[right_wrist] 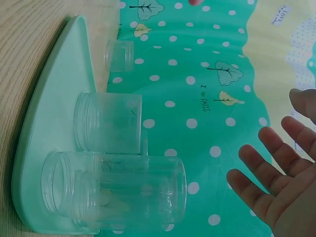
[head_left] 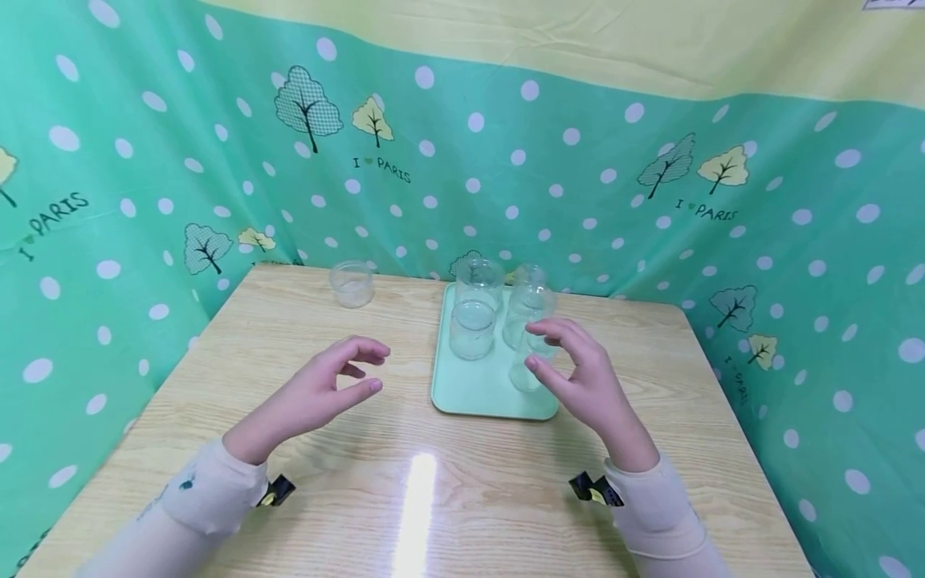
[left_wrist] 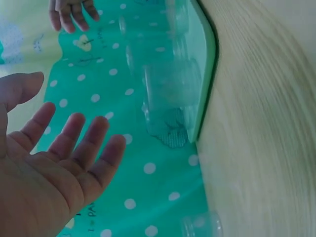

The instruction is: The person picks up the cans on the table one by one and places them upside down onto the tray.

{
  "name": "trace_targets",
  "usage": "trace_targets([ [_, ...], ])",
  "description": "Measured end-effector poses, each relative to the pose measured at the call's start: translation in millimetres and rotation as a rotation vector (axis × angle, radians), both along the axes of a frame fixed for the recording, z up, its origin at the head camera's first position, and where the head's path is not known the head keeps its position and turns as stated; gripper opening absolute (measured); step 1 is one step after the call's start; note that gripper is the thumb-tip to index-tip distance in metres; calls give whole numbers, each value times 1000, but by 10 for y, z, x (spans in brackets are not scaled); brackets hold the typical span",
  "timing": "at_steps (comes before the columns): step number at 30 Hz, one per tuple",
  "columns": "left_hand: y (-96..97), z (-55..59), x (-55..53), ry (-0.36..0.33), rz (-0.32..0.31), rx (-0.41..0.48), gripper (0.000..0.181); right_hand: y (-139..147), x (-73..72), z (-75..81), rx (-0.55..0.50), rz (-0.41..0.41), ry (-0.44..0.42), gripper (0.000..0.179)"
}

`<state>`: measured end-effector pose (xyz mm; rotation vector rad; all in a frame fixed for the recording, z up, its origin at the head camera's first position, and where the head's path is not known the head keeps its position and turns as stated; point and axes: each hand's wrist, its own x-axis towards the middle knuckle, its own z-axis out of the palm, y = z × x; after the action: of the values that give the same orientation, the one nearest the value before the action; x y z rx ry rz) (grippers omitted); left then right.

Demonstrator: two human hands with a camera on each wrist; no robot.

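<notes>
A mint-green tray (head_left: 473, 393) holds several clear jars, standing with their threaded necks down against it. One is a short wide jar (head_left: 472, 333); a taller jar (right_wrist: 143, 190) shows at the near end in the right wrist view. Above the tray's right edge hovers my right hand (head_left: 588, 381), thumb and fingers spread apart with nothing between them. It partly covers the small front jar (head_left: 524, 376) in the head view. Left of the tray, my left hand (head_left: 314, 401) hangs over the wood, fingers loosely bent and holding nothing.
One more clear short jar (head_left: 352, 286) stands on the wooden table (head_left: 289, 321) near its back left corner. A green dotted curtain (head_left: 506, 160) encloses the table at the back and sides. A bright light reflection (head_left: 417, 506) lies on the front of the tabletop.
</notes>
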<state>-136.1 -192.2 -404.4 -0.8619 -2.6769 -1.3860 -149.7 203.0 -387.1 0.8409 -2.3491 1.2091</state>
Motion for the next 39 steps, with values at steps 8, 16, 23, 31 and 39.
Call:
trace_targets([
  [8, -135, -11, -363, 64, 112, -223, 51, 48, -4, 18, 20, -31, 2, 43],
  [16, -249, -26, -759, 40, 249, -341, 70, 80, -11, 33, 18, -45, 8, 44],
  [23, -244, 3, -1263, 66, 294, -512, 69, 70, -37, -2, 30, -30, 0, 43],
  [31, -330, -77, -1770, 51, 327, -639, 76, 105, -62, -10, 50, -42, 32, 44],
  [39, -398, -146, -2074, 11, 322, -718, 84, 149, -79, 11, 50, -44, 45, 44],
])
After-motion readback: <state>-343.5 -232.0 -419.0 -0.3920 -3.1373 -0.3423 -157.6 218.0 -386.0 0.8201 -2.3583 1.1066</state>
